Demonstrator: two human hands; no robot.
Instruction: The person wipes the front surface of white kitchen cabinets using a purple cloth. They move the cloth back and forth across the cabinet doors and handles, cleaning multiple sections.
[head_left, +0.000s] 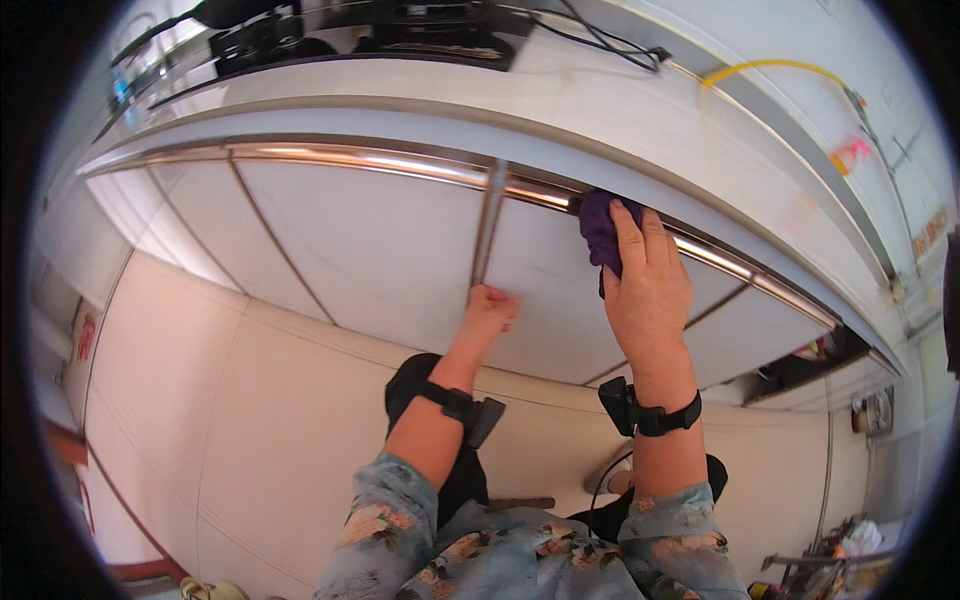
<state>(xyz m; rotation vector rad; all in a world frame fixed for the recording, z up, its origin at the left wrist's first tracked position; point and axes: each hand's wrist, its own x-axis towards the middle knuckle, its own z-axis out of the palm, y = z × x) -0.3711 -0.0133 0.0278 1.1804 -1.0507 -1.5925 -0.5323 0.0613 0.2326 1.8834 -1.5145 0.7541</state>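
My right hand presses a bunched purple cloth against the shiny metal handle strip along the top of the white cabinet doors, just under the countertop edge. My left hand is lower and to the left, in front of a white cabinet door, beside the metal upright between two doors. Its fingers are loosely curled and slightly blurred, and I see nothing in them. Whether it touches the door is not clear.
Above the doors runs the white countertop, with a black gas hob and black cables. A yellow hose bends at the upper right. At the right, a cabinet compartment stands open with items inside.
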